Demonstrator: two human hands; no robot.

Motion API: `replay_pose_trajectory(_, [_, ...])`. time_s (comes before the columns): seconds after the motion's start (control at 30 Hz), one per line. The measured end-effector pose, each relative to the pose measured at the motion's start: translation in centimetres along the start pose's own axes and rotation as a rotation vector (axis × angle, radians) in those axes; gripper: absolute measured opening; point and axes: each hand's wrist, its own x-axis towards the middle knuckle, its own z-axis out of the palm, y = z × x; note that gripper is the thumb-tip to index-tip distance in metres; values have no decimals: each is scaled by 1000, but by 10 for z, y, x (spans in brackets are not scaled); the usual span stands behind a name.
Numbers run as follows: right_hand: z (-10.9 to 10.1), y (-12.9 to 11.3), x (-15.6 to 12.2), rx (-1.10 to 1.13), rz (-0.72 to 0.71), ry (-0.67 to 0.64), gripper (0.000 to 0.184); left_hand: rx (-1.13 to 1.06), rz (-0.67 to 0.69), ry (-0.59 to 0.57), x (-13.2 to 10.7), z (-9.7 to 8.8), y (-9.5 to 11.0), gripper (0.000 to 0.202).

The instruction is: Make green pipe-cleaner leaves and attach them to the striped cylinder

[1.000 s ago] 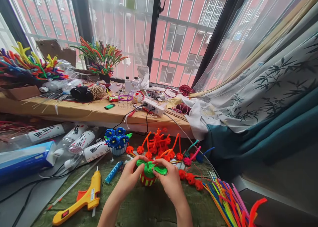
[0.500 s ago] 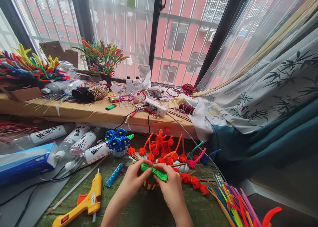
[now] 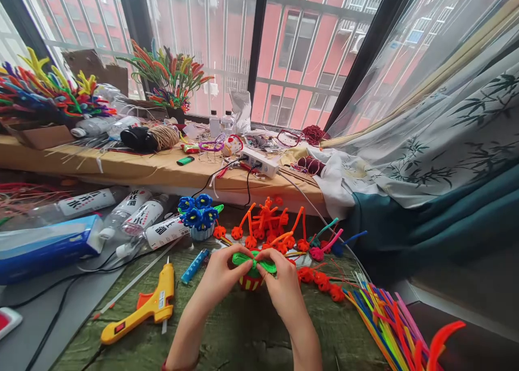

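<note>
Barred windows [image 3: 308, 52] stand behind a cluttered green wooden surface [image 3: 239, 336]. Near its middle, the left hand [image 3: 221, 280] and right hand [image 3: 284, 291] pinch a green pipe-cleaner bow [image 3: 254, 261] from both sides, fingertips meeting at its centre and leaving its loops free. The bow sits on a small red-and-yellow striped cup [image 3: 251, 283], with a yellow glue gun [image 3: 156, 306] lying near the left hand.

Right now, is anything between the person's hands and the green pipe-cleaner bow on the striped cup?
Nothing visible stands in the way: the fingertips of the left hand and right hand are directly on the green pipe-cleaner bow, which sits on top of the striped cup.
</note>
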Motion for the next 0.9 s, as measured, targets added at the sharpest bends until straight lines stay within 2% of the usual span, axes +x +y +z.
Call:
replay_pose_trajectory(0.2, [-5, 5, 1, 38, 36, 47, 7, -158, -50, 49, 4, 1, -1, 18])
replay_pose_trajectory(0.43, [-12, 12, 2, 245, 118, 134, 26, -340, -121, 33, 7, 0, -7, 21])
replay_pose_trajectory(0.6, [-11, -5, -1, 442, 135, 172, 30, -510, -157, 91, 4, -8, -5, 24])
replay_pose_trajectory(0.77, [-9, -23, -5, 586, 123, 146, 25, -627, -186, 157, -3, -19, 9, 30])
replay_pose_trajectory(0.9, [-11, -30, -7, 702, 56, 151, 22, -674, -166, 180, -8, -26, 22, 31])
